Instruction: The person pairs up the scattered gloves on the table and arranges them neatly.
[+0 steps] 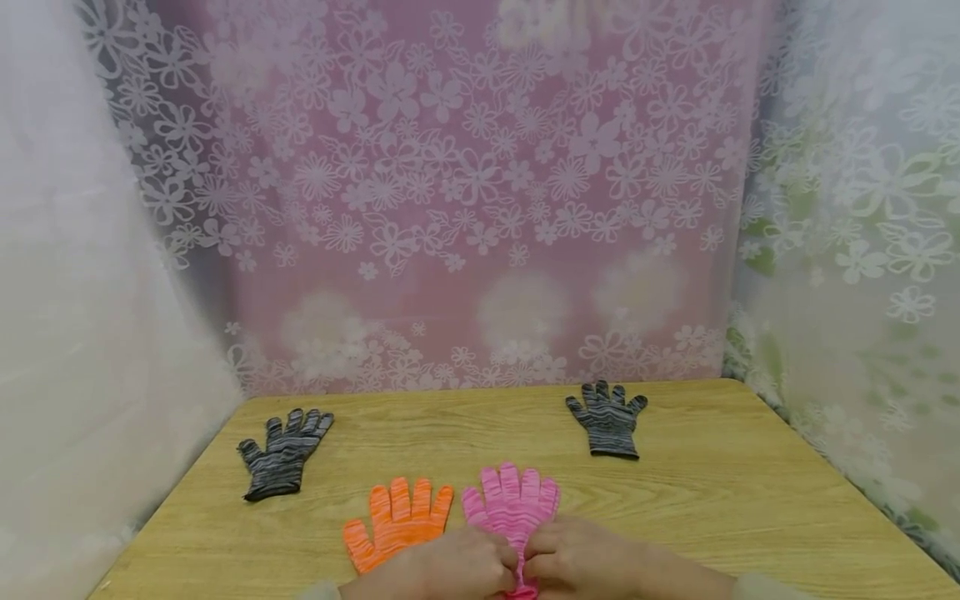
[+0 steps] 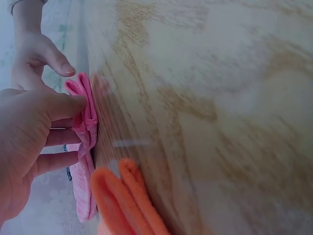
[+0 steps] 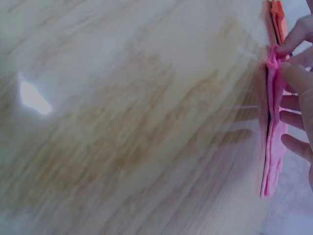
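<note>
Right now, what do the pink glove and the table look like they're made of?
Pink glove: looks like matte knitted yarn, maybe cotton or synthetic; its streaky stripes and limp, folding cuff suggest it.
Table: seems wood, or perhaps a wood-look sheet, with a smooth, glossy finish; it shows grain and a bright reflection.

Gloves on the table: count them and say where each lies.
4 visible: a grey glove back left, a second grey glove back right, an orange glove nearer, a pink glove just right of it. Others could be hidden beneath.

streaked pink glove, streaked orange glove
</note>
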`<state>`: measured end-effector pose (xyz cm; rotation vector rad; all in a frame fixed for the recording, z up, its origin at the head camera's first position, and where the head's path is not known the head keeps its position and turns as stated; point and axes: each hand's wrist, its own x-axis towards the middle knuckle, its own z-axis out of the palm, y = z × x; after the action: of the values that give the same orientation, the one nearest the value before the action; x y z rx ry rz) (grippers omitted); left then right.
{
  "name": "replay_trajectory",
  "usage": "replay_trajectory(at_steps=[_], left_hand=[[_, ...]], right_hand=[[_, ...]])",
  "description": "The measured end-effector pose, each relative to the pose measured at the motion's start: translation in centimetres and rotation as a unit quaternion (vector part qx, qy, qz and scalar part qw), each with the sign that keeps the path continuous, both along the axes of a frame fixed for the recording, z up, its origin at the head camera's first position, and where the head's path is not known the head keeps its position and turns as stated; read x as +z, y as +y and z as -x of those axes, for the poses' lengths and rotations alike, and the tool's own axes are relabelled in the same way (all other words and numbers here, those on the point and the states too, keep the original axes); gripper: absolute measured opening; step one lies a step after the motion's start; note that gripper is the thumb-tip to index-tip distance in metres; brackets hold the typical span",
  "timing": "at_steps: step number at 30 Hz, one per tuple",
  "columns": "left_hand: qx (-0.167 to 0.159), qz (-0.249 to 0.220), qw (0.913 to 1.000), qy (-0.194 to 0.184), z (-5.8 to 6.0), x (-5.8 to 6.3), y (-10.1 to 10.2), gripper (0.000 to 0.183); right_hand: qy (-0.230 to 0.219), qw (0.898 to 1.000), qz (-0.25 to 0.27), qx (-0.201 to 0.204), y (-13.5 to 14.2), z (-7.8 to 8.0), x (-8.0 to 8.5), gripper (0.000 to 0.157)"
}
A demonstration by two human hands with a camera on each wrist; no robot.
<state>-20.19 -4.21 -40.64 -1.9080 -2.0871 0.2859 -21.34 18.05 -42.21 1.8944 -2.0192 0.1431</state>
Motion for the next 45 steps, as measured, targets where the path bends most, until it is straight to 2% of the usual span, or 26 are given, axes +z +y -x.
replay_trajectory(at_steps=[3, 8, 10, 16, 21, 23, 27, 29, 33, 37, 41, 45], left_hand=[[0.001, 0.002, 0.9999, -0.015, -0.1, 0.0, 0.2, 0.013], [0.001, 0.003, 1.0000, -0.006, -0.4, 0.2, 0.5, 0.012], [0.005, 0.001, 0.9999, -0.016, -0.5, 0.2, 0.7, 0.011], [0.023, -0.009, 0.9962, -0.084, -0.6, 0.3, 0.5, 0.012], [0.029, -0.009, 0.9944, -0.101, -0.5, 0.3, 0.5, 0.011], [0.032, -0.011, 0.9944, -0.100, -0.5, 0.3, 0.6, 0.012], [0.031, -0.020, 0.9951, -0.092, -0.4, 0.3, 0.5, 0.014], [0.025, -0.034, 0.9956, -0.084, -0.4, 0.3, 0.3, 0.015], [0.014, -0.064, 0.9958, -0.064, -0.3, 0.3, 0.0, 0.015], [0.003, -0.067, 0.9968, -0.045, -0.2, 0.2, 0.0, 0.015], [-0.004, -0.053, 0.9976, -0.044, -0.2, -0.1, 0.0, 0.012], [-0.007, -0.032, 0.9985, -0.044, -0.3, -0.3, 0.0, 0.011]], right_hand=[[0.008, 1.000, -0.004, -0.008, -0.1, -0.2, -0.1, 0.016], [0.037, 0.999, -0.008, -0.018, 0.0, -0.3, -0.2, 0.015], [0.042, 0.999, -0.006, -0.023, 0.1, -0.4, -0.1, 0.016], [0.011, 1.000, -0.004, -0.024, 0.2, -0.4, 0.0, 0.016], [-0.006, 1.000, -0.011, -0.016, 0.4, -0.2, 0.1, 0.010], [-0.001, 1.000, -0.012, -0.012, 0.3, -0.1, 0.1, 0.007], [0.047, 0.999, -0.003, 0.001, 0.0, -0.1, 0.2, 0.004], [0.076, 0.997, 0.009, 0.011, -0.2, -0.1, 0.5, 0.004], [0.102, 0.994, 0.026, 0.024, -0.5, -0.4, 1.0, 0.003], [0.118, 0.993, 0.000, 0.021, -0.6, -0.5, 1.2, 0.006], [0.124, 0.991, -0.044, 0.023, -0.5, -0.5, 0.8, 0.014], [0.116, 0.991, -0.058, 0.024, -0.4, -0.5, 0.4, 0.016]])
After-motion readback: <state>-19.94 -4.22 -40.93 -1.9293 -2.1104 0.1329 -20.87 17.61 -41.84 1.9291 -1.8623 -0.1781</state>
